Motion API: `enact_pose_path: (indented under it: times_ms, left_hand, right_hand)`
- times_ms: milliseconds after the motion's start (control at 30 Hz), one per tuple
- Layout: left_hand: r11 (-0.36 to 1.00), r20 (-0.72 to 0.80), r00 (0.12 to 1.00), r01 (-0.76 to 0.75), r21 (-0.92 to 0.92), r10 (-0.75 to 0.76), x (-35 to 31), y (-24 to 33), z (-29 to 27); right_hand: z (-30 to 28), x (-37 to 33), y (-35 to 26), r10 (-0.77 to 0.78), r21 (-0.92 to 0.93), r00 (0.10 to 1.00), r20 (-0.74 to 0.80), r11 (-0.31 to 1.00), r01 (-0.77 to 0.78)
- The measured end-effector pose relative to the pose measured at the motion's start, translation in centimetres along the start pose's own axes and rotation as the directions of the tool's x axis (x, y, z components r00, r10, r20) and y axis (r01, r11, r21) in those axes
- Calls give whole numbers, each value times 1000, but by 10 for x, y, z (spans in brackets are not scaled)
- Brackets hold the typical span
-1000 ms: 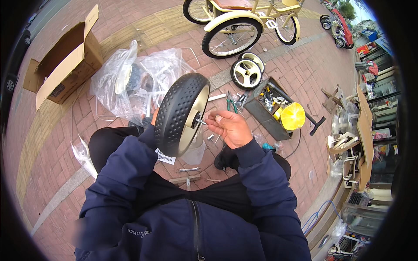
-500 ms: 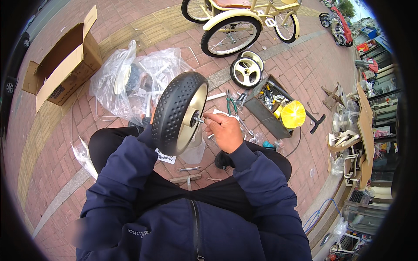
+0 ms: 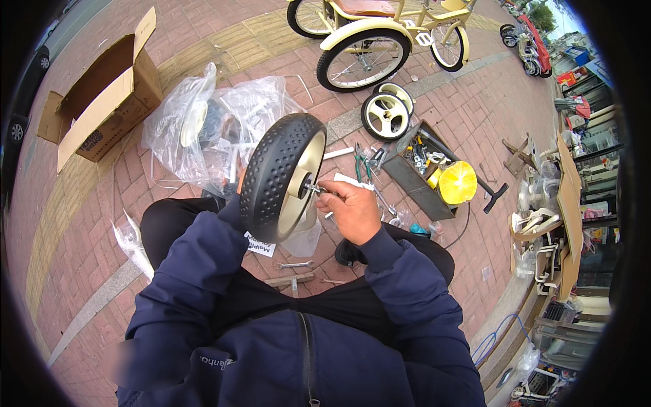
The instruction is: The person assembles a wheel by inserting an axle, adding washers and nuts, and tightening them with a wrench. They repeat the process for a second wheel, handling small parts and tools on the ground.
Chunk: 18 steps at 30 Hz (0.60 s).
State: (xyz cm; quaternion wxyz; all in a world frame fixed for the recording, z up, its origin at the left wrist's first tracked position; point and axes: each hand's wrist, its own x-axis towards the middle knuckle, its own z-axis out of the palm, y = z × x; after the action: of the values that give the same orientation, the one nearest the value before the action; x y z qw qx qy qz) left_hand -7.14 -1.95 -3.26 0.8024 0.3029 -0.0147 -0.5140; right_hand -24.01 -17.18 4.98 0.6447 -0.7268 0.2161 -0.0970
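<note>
1. The right hand point(image 3: 354, 210) has its fingers curled tight around a small metal part at the hub of a wheel point(image 3: 281, 176), fingertips pressed to the axle. The left hand is hidden behind that wheel, so its grip cannot be told; only the dark blue sleeve point(image 3: 203, 251) reaches up to the tyre.
2. The wheel is black, with a dimpled tread and a cream hub disc. It stands on edge above the person's lap, hub face turned toward the right hand.
3. Right of the wheel, an open dark tool tray point(image 3: 424, 173) lies on the brick paving, holding mixed hand tools and a round yellow object point(image 3: 458, 182).
4. Left of the wheel, clear plastic bags point(image 3: 203, 129) hold pale parts. Further left sits an open cardboard box point(image 3: 102, 102); its contents cannot be seen.
5. Beyond the wheel lies a smaller cream wheel point(image 3: 384, 115), and behind it stands a cream tricycle point(image 3: 380, 34).
</note>
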Motion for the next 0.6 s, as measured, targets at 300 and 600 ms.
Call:
enact_pose_path:
  times_ms: [300, 600]
  left_hand:
    - [999, 2, 1000, 30, -33, -30, 0, 1, 0]
    - [997, 3, 999, 54, -57, -54, -1, 4, 0]
  right_hand:
    - [0, 0, 1, -208, -394, 978, -10, 900, 187]
    - [3, 0, -3, -390, -514, 921, 2, 789, 336]
